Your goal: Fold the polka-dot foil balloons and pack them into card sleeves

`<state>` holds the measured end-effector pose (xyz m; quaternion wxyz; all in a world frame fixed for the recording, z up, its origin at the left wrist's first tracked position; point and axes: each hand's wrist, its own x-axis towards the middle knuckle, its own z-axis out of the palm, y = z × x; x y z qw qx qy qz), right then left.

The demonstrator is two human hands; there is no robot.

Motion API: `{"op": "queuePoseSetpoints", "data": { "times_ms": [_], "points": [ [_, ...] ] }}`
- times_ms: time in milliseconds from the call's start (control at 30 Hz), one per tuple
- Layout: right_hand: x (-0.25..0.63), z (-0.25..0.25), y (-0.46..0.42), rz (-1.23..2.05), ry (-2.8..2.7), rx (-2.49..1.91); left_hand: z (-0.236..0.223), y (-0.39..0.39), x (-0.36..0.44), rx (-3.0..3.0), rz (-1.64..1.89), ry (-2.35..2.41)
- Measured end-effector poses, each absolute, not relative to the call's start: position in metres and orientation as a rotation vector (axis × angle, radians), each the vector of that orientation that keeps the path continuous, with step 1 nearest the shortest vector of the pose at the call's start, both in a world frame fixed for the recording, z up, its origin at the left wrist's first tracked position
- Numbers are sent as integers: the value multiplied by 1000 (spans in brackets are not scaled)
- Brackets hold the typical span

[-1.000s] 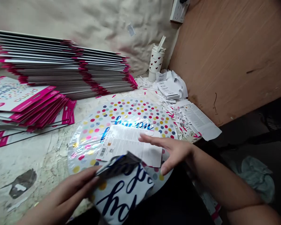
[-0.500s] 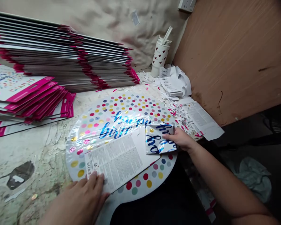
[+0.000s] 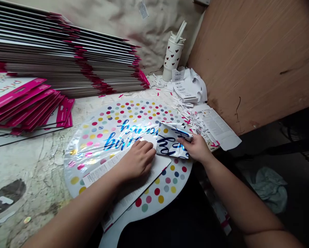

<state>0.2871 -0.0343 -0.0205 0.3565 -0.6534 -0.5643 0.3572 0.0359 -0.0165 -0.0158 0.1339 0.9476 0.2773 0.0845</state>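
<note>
A flat foil balloon [image 3: 154, 113] with coloured dots and blue "happy birthday" lettering lies on the table. On top of it rests a white cardboard envelope [image 3: 130, 196] with fine print. My left hand [image 3: 137, 160] has its fingers curled at the envelope's upper end, gripping its edge; the fingertips are partly hidden. A folded silver foil balloon [image 3: 170, 146] with blue letters is pinched at its right side by my right hand [image 3: 195, 146], thumb on top. The folded balloon's left edge meets the envelope's upper end.
Tall stacks of pink-edged envelopes [image 3: 92, 62] stand at the back left, with a fanned pile of printed envelopes [image 3: 28, 106] in front. A heart-patterned tumbler [image 3: 173, 57], label strips [image 3: 184, 91] and paper scraps [image 3: 193, 120] lie near the wooden panel [image 3: 247, 62] on the right.
My left hand has moved from the envelope's lower left end up to its upper end, and its fingers have curled. The folded balloon in my right hand has tilted slightly. The view has shifted a little.
</note>
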Motion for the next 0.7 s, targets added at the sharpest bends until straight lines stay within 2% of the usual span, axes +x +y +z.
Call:
{"op": "queuePoseSetpoints", "data": {
  "times_ms": [233, 500, 700],
  "points": [
    [274, 7, -27, 1228, -1347, -1559, -6, -15, 34, 2784, 272, 833],
    [274, 17, -5, 1367, -1528, -1479, -1, -16, 30, 2829, 339, 759],
    [282, 16, 14, 1781, -1482, -1447, 4, -20, 28, 2845, 385, 745]
  ]
}}
